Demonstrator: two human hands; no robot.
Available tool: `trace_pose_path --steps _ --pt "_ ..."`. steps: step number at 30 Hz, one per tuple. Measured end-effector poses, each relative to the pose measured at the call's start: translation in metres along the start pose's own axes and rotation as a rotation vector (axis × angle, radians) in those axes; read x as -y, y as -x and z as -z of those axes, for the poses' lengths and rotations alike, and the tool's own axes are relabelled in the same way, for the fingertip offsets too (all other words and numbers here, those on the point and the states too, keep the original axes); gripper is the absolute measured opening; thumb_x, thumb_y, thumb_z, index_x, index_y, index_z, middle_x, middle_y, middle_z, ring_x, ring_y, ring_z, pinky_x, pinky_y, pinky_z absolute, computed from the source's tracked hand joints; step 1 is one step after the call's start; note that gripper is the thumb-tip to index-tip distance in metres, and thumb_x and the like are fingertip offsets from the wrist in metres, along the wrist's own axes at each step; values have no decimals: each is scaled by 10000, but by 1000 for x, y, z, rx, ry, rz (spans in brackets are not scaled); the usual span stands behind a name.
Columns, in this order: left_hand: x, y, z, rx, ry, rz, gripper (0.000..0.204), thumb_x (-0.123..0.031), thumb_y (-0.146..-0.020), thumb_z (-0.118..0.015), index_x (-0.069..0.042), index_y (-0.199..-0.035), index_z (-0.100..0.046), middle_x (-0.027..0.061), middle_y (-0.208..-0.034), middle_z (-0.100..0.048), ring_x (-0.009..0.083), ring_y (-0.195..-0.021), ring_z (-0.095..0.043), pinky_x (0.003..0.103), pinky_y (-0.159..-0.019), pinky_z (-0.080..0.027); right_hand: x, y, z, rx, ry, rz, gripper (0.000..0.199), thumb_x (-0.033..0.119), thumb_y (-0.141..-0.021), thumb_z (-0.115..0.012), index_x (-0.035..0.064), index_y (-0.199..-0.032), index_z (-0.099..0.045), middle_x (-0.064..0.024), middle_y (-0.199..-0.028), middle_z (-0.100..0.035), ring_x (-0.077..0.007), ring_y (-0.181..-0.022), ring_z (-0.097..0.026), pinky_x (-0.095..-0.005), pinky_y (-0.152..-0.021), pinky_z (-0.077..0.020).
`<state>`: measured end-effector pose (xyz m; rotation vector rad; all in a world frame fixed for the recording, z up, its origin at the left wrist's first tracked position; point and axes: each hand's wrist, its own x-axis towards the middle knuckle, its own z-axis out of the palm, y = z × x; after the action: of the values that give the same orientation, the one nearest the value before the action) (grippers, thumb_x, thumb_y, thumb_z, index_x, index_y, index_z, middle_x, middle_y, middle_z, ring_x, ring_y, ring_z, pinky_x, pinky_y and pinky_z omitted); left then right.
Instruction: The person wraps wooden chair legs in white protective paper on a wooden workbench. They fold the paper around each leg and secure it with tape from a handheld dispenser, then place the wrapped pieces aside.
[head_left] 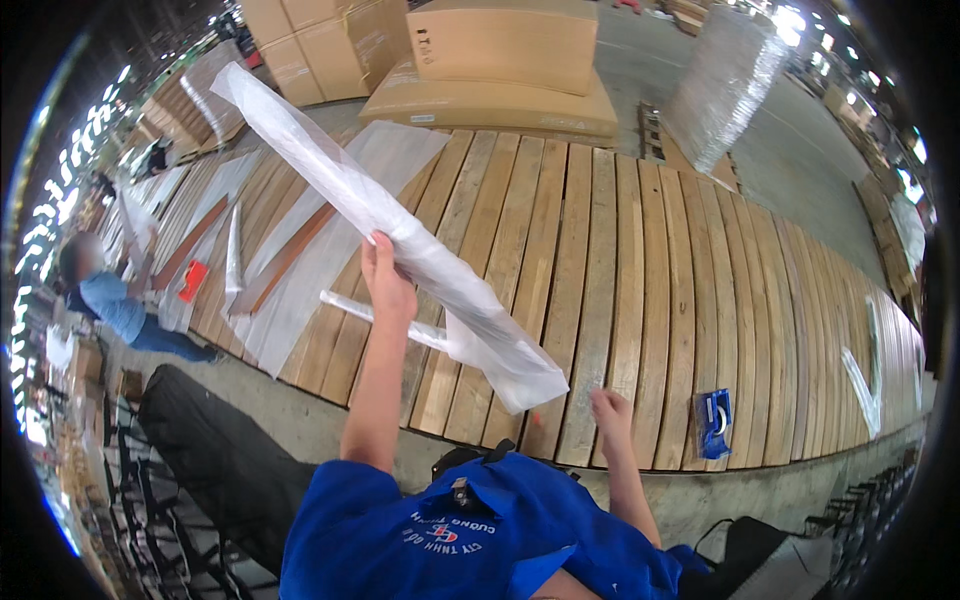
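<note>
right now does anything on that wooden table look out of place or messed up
Nothing looks damaged or spilled. The left hand holds a long piece wrapped in white plastic slanted above the slatted table, its lower wrap end loose. The right hand rests near the table edge. A blue tape dispenser lies alone near the front edge.

Bright daylight, strong fisheye edge bending

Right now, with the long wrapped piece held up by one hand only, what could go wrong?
1. The left hand grips the long plastic-wrapped piece near its middle, both ends free; it could tip or slip in the smooth wrap.
2. Its far end swings high toward the cardboard boxes and may hit them.
3. The right hand rests near the wooden table's edge, not supporting the piece; the loose wrap end could catch the thin wrapped rod below.
</note>
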<state>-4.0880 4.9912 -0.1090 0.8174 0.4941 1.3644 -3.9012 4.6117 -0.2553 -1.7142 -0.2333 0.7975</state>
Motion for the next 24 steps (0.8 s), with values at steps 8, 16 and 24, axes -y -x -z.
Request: trace_pose_path --steps 8,16,24 --pt "11 -11 5 230 248 122 386 -262 -1047 -593 -67 -1376 -534 34 -1260 -651 157 -1087 -635 351 -966 -494 261 45 -262 89 121 978 168 151 -902 -769 9 -828 -717 6 -621 -597 -44 -539 -468 -265 -478 -372" --pt "2 -30 10 308 331 235 373 -170 -1043 -586 -16 -1377 -530 77 -1284 -644 166 -1148 -620 333 -991 -486 290 9 -318 -389 738 1104 408 394 -845 -793 54 -644 -690 -68 -520 -603 -212 -447 -582 -352 -460 -435" --pt "19 -60 -13 297 417 273 435 -119 -992 -656 3 -1388 -521 89 -1296 -643 165 -1154 -614 334 -1000 -481 311 -20 -298 -423 1016 746 605 574 -748 -836 60 -536 -596 -53 -438 -502 -226 -403 -503 -380 -458 -431"
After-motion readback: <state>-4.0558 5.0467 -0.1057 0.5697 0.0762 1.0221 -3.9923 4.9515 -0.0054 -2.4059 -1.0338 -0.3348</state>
